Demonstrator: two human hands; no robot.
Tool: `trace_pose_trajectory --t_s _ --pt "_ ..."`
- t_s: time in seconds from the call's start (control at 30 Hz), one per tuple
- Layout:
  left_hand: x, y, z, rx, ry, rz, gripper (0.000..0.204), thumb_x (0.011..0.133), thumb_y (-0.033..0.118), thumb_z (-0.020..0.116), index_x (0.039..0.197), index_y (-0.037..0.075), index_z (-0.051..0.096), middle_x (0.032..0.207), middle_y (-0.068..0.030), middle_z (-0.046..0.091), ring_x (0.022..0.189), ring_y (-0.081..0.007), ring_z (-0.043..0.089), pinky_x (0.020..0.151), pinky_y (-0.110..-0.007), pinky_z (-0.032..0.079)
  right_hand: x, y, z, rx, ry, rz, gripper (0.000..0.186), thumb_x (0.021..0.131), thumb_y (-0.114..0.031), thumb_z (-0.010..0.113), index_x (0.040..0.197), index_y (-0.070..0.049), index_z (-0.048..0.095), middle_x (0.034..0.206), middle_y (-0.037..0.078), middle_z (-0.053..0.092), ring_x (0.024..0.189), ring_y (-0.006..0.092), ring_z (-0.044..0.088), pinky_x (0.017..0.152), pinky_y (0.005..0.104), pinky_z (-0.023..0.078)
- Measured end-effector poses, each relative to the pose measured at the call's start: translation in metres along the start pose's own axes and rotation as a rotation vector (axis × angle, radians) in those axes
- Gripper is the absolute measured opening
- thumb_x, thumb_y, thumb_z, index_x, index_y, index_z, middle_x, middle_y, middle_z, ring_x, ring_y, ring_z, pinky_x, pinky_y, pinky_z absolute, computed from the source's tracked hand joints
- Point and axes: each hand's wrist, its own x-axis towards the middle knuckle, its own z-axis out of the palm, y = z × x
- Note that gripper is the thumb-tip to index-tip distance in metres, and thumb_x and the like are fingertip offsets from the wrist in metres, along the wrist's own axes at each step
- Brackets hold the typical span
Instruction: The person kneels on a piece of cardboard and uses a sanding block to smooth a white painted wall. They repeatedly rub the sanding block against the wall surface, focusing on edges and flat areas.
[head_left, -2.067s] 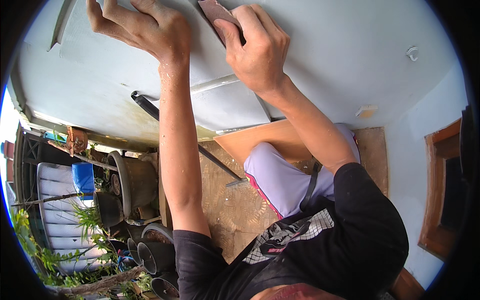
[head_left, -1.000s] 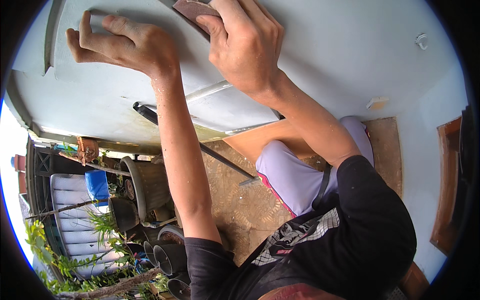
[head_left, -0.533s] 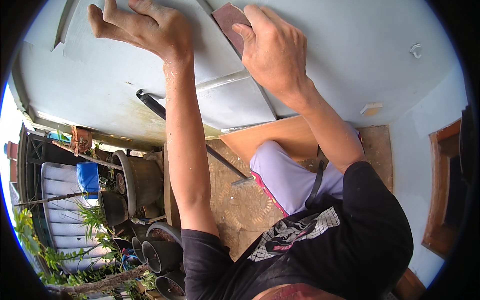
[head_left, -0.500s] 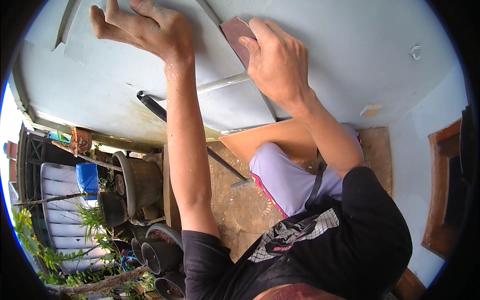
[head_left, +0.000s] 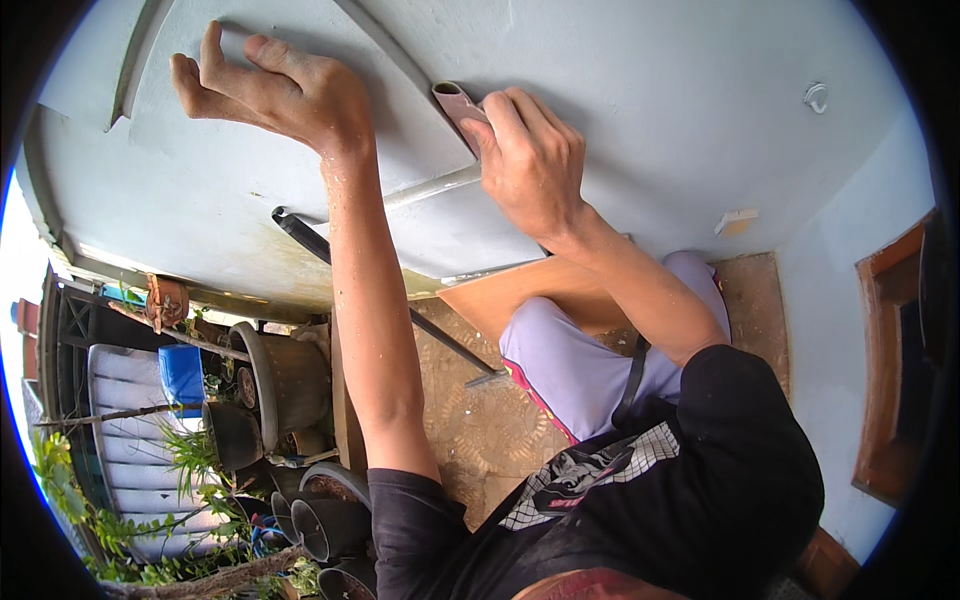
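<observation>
Bright daylight came from the left, where an overexposed white patch [head_left: 20, 245] glared; soft shadows lay on the smooth pale-grey painted surface [head_left: 680, 120], and fisheye distortion bowed the brown wooden frame [head_left: 878, 400].

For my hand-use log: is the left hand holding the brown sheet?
No, the brown sheet is in the right hand.

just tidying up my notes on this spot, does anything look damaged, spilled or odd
Yes, mildly: yellowish-green staining marks the lower part of the pale grey painted wall, unlike its cleaner upper surface. Pale flecks also dot the bare left forearm.
</observation>
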Motion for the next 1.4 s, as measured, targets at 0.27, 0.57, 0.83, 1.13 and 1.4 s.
trace_pose_trajectory --t_s 0.27,0.57,0.83,1.13,1.4 --pt "-0.002 0.004 0.007 0.009 0.007 -0.009 0.035 0.104 0.012 0.044 0.134 -0.006 0.049 0.145 -0.0280 0.029 0.145 -0.0433 0.025 0.116 -0.056 0.022 0.122 -0.039 0.022 -0.059 0.203 -0.124 0.016 0.080 -0.005 0.074 0.081 -0.005 0.058 0.074 0.013 0.065 0.061 0.0289 0.065 0.049 0.0424 0.047" --pt "-0.003 0.002 0.001 0.112 0.005 0.001 0.037 0.101 0.004 0.044 0.137 -0.001 0.048 0.150 -0.0277 0.028 0.148 -0.0416 0.024 0.117 -0.055 0.022 0.116 -0.030 0.029 0.036 0.301 -0.202 0.014 0.085 -0.010 0.074 0.081 -0.004 0.062 0.070 0.012 0.064 0.057 0.0271 0.062 0.051 0.0434 0.049" --pt "-0.001 0.006 0.004 0.136 -0.001 0.020 0.045 0.101 0.007 0.047 0.146 0.002 0.047 0.160 -0.0248 0.025 0.150 -0.0415 0.024 0.118 -0.055 0.023 0.065 -0.014 0.014 0.014 0.138 -0.153 0.016 0.086 -0.008 0.078 0.086 -0.004 0.062 0.069 0.009 0.063 0.063 0.0292 0.065 0.052 0.0390 0.049" --pt "-0.001 0.010 0.007 0.262 -0.107 0.034 0.059 0.100 0.013 0.045 0.159 0.008 0.040 0.170 -0.0145 0.028 0.158 -0.0346 0.019 0.126 -0.055 0.010 0.146 -0.044 0.013 -0.056 0.199 -0.237 0.013 0.091 -0.010 0.070 0.086 -0.002 0.061 0.072 0.012 0.064 0.063 0.0291 0.067 0.054 0.0389 0.052" --pt "0.001 0.014 0.005 0.274 -0.137 0.004 0.057 0.103 0.015 0.043 0.159 0.006 0.038 0.169 -0.0142 0.031 0.158 -0.0320 0.020 0.126 -0.052 0.009 0.189 -0.046 0.035 0.033 0.295 -0.291 0.014 0.087 -0.012 0.074 0.085 -0.005 0.061 0.064 0.012 0.063 0.055 0.0319 0.064 0.048 0.0429 0.049"
